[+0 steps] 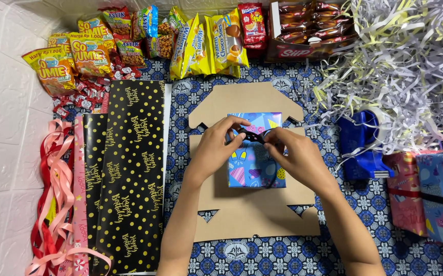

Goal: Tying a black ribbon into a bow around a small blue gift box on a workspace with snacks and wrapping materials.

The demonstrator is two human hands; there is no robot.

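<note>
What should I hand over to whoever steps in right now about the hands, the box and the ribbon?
Left hand and right hand: both pinch the black ribbon on top of the wrapped box.
The box sits on a flat cardboard cutout.
Done: box wrapped in colourful paper, ribbon around it.
Left: the ribbon looks not yet tied off.
Blue tape dispenser lies to the right.

Gift box (pixel 256 158): smooth printed paper wrap, slight sheen. Black ribbon (pixel 252 136) across its top: thin, satiny. Flat cardboard cutout (pixel 254 214) beneath: matt brown, uncoated. Cloth (pixel 283 253) covering the surface: patterned blue woven fabric, matt. Black wrapping sheet (pixel 132 174), left: paper, glossy gold dots. Pink and red ribbons (pixel 53 204), far left: shiny. Snack packets (pixel 196 46), far: glossy plastic film. Shredded paper (pixel 405 66), right: matt strips. Tape dispenser (pixel 362 148): blue smooth plastic.
</note>
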